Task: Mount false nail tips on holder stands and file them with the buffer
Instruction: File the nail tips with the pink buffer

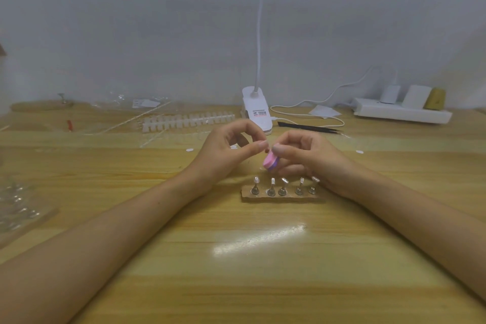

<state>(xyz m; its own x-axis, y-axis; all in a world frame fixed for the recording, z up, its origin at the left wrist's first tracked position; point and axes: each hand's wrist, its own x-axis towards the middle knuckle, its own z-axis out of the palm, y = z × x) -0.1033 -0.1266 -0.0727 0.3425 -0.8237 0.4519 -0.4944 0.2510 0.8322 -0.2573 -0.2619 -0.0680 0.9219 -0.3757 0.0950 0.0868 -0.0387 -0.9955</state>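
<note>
Nail tips [284, 180] seem to top all five stands [282, 189] on the desk [236, 244] just near you, so mounting looks done and filing is left: your right hand [310, 155] grips the buffer [271, 162], and your left hand [226, 152] pinches beside it, on what I cannot tell.

The table [236, 284] is honey-yellow wood with darker brown grain streaks, under a pale grey-blue wall [157, 21]. The buffer [270, 161] is pink on one face and purple on the other, and at six o'clock from it the stands [271, 190] are shiny silver on a tan base [284, 198]. From the buffer, the lamp [256, 109] at twelve is white with small red and dark print, the tweezers [307, 127] at one black, the power strip [399, 113] at two white beside an olive-yellow block [435, 98], the tip strip [188, 119] at ten milky white, and a small piece [69, 125] at nine red.
</note>
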